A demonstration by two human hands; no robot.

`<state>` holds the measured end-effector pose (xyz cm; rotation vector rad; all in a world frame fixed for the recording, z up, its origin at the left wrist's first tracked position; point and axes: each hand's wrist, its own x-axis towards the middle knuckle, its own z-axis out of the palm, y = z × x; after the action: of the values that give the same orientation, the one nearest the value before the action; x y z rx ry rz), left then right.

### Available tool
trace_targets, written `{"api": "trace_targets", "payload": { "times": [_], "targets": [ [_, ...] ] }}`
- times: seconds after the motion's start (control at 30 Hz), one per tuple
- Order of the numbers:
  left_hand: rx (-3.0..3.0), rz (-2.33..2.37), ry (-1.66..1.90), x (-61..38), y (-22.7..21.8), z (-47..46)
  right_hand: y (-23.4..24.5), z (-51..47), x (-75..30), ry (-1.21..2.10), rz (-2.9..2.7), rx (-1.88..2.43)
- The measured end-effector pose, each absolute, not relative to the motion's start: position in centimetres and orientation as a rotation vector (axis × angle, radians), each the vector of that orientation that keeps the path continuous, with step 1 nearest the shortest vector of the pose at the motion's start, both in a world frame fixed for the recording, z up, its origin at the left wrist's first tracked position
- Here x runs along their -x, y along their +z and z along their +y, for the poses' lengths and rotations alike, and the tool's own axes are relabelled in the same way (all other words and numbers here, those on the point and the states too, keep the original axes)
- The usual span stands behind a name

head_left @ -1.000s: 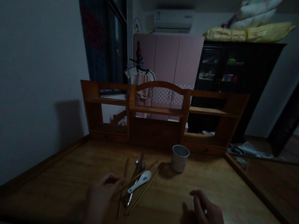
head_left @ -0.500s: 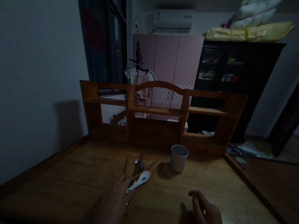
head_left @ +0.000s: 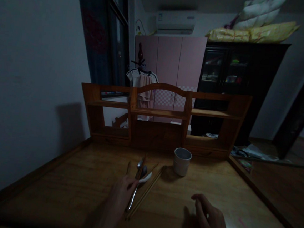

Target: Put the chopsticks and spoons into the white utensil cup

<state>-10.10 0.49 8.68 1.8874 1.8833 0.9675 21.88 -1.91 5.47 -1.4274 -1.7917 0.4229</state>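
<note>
With its thumb and fingers pinched, my left hand (head_left: 119,197) holds the handle end of a white soup spoon (head_left: 145,178), whose bowl is tipped on its side. Around it lies a loose pile of wooden chopsticks (head_left: 148,192) and metal spoons (head_left: 139,163), one with a shiny handle (head_left: 132,199) just right of my fingers. My left hand hides part of the pile. Resting on the right of the table, my right hand (head_left: 209,218) has loosely curled fingers and nothing visible in them. A grey-white cup (head_left: 181,162) stands upright behind the chopsticks.
The wooden table (head_left: 76,178) has a raised edge on its left and right sides. At its back stands a wooden shelf unit (head_left: 160,113). A white wall (head_left: 35,99) runs along the left.
My left hand has closed on the white soup spoon's handle and turned the spoon from face-up onto its side. A shiny metal handle now shows beneath. My right hand stays put.
</note>
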Motion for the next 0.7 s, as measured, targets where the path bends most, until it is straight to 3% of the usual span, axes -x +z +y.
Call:
{"api": "trace_targets", "payload": {
  "times": [0.1, 0.2, 0.5, 0.7],
  "targets": [
    [-1.698, 1.796, 1.274, 11.0, 8.9, 0.8, 5.5, -1.9, -21.8, 0.422, -1.781, 1.429],
    [-1.639, 1.992, 1.394, 13.0, 8.8, 0.7, 5.4, -1.8, -21.8, 0.432, -1.775, 1.428],
    [-1.808, 2.463, 0.968, 17.1, 6.3, 0.6, 5.0, -1.6, -22.0, 0.449, -1.796, 1.431],
    [-1.96, 2.466, 0.982, 15.9, 6.1, -0.1, 5.1, -1.7, -21.9, 0.426, -1.785, 1.431]
  ]
}}
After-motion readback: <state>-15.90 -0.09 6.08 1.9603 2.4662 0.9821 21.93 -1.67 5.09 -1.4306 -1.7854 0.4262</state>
